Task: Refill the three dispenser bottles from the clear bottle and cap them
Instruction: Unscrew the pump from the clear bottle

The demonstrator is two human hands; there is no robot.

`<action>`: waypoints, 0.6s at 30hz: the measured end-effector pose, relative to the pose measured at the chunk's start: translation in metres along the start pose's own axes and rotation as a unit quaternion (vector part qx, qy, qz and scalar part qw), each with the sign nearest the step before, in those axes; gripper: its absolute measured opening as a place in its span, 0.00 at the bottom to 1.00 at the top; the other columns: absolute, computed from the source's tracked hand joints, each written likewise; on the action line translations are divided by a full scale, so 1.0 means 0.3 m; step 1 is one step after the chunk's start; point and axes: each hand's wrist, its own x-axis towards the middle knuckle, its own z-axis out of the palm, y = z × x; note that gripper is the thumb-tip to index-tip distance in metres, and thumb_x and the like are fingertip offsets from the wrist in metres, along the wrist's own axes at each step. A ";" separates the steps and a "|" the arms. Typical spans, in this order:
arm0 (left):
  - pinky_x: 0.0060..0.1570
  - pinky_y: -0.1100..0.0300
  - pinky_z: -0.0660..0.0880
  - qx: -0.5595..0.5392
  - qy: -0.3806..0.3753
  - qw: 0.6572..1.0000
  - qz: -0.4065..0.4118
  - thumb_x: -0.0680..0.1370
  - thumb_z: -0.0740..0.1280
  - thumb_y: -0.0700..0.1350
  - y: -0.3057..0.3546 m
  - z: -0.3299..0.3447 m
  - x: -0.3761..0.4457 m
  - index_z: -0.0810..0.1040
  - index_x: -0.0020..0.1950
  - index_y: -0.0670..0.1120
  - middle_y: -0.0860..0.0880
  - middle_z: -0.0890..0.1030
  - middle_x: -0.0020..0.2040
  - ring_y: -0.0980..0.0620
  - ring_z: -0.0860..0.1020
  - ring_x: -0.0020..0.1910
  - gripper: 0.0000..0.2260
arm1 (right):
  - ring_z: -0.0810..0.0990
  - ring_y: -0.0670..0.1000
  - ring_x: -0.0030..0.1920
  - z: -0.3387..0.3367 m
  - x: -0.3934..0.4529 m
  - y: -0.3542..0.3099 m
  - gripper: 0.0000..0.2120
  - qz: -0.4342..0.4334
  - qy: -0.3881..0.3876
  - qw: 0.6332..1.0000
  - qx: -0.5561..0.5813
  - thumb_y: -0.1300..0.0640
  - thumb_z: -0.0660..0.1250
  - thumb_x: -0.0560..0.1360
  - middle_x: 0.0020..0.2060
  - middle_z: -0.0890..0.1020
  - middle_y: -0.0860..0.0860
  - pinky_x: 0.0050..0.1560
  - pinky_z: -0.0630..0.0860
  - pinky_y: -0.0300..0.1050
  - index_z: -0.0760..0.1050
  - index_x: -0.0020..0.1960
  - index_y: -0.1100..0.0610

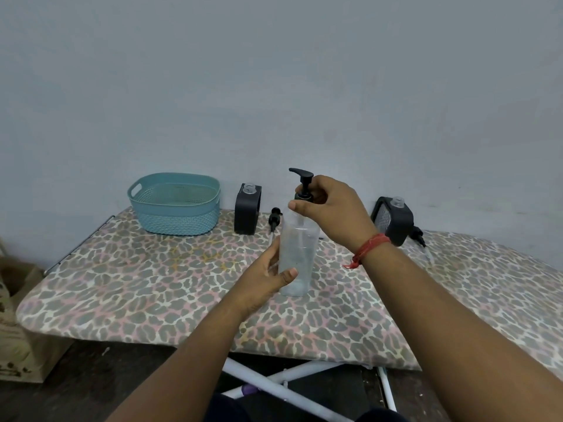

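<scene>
Currently tall clear plastic bottle [297,257] held upright on leopard-print board [152,287] by left hand [268,277]; black pump head [303,184] pinched by right hand [330,208]. Risk: cross-threaded cap, leakage; loose grip, tipping.

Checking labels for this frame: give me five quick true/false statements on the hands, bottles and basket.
1. The left hand holds the clear bottle by its body. True.
2. The right hand is at the black pump top on the clear bottle. True.
3. The teal basket lies tipped on its side. False: it stands upright at the back left of the leopard-print board.
4. Both black dispenser bottles have their pumps on. False: the left black dispenser and the right black dispenser both show open necks; a loose pump lies on the board.
5. The right wrist wears a red thread band. True.
</scene>
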 end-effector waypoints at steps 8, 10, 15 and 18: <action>0.59 0.64 0.78 -0.014 -0.003 1.000 -0.003 0.72 0.78 0.58 0.007 0.009 -0.002 0.69 0.67 0.76 0.66 0.79 0.67 0.63 0.76 0.67 0.29 | 0.82 0.48 0.59 -0.021 -0.011 0.045 0.16 -0.012 -0.054 0.992 0.113 0.63 0.70 0.78 0.55 0.85 0.51 0.65 0.76 0.48 0.75 0.65 0.57; 0.58 0.65 0.78 -0.014 -0.006 1.000 -0.003 0.74 0.77 0.57 0.009 0.009 -0.005 0.70 0.65 0.78 0.67 0.79 0.66 0.64 0.76 0.66 0.27 | 0.81 0.47 0.60 -0.013 -0.017 0.051 0.19 -0.012 -0.054 0.990 0.127 0.61 0.70 0.78 0.57 0.84 0.50 0.66 0.75 0.47 0.72 0.68 0.56; 0.58 0.65 0.77 -0.016 -0.008 1.000 -0.003 0.76 0.76 0.53 0.004 0.012 -0.007 0.69 0.68 0.75 0.65 0.79 0.66 0.63 0.76 0.67 0.27 | 0.77 0.33 0.51 0.022 -0.028 0.063 0.23 -0.023 0.017 0.995 0.098 0.57 0.76 0.73 0.53 0.78 0.44 0.56 0.72 0.28 0.69 0.64 0.49; 0.59 0.63 0.78 -0.012 -0.005 1.000 0.000 0.74 0.77 0.57 0.001 0.013 -0.006 0.69 0.68 0.76 0.64 0.79 0.67 0.61 0.76 0.68 0.28 | 0.77 0.36 0.49 0.032 -0.022 0.068 0.21 -0.028 0.032 0.994 0.096 0.58 0.75 0.73 0.48 0.78 0.44 0.54 0.72 0.28 0.70 0.61 0.48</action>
